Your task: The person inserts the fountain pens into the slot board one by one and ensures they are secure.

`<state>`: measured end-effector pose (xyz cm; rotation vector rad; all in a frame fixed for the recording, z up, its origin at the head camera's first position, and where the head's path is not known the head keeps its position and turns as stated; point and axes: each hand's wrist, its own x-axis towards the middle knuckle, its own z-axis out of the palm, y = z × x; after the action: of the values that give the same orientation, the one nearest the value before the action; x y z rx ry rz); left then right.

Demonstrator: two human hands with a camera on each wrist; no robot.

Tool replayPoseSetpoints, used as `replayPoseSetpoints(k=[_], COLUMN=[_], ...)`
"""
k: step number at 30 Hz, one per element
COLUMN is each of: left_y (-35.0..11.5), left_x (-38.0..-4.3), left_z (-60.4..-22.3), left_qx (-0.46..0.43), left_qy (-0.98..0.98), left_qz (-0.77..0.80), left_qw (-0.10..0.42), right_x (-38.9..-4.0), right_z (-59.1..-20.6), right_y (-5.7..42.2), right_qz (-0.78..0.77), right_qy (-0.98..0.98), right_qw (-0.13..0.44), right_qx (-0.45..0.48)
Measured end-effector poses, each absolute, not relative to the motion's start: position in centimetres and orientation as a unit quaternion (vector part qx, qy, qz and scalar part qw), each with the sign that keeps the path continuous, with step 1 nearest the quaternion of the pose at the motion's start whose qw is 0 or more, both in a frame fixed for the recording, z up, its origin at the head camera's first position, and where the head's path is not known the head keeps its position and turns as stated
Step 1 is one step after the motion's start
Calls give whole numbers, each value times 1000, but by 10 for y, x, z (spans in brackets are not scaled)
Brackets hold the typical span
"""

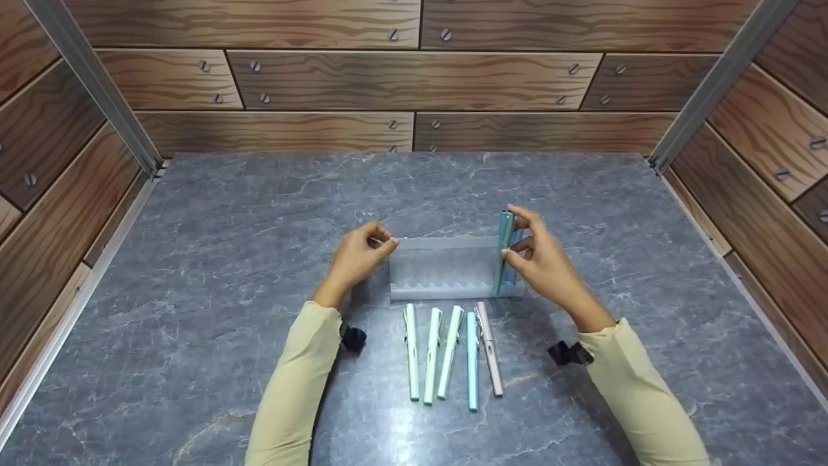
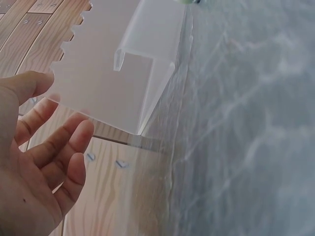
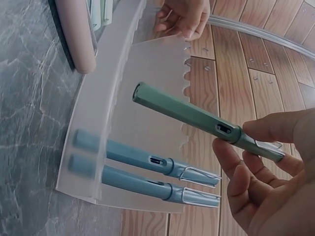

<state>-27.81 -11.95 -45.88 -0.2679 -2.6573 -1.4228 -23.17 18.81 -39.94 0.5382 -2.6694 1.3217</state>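
Note:
A frosted, see-through pen stand [image 1: 443,259] with a notched top edge and a scalloped front ledge stands on the table. At its left upper corner, my left hand [image 1: 359,254] pinches the sheet between thumb and forefinger, the other fingers loosely bent. My right hand [image 1: 542,262] holds a green fountain pen [image 3: 182,110] near its clip, cap end in the fingers. In the right wrist view the pen is tilted, its far end free above the stand's sheet. Two blue pens [image 3: 130,151] rest side by side in the stand's right end, lower tips behind the frosted ledge.
In front of the stand lie three mint pens [image 1: 432,356], a light blue pen [image 1: 472,362] and a pinkish-grey pen [image 1: 490,349], roughly side by side. Wood-patterned walls [image 1: 414,81] enclose the grey marbled table [image 1: 194,272] at the back and sides.

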Motion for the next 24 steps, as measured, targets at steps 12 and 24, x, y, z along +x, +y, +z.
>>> replayPoseSetpoints(k=[12, 24], left_y=[-119, -119], left_x=[-279, -279], left_z=[-458, -459], left_qx=[-94, -90], left_qy=[-871, -874], left_qz=[-479, -474], left_qw=[54, 54], right_x=[-243, -245], right_z=[-407, -416], right_y=[183, 181], right_qz=[413, 377], right_qy=[-888, -899], right_qw=[120, 146], right_qx=[161, 169])
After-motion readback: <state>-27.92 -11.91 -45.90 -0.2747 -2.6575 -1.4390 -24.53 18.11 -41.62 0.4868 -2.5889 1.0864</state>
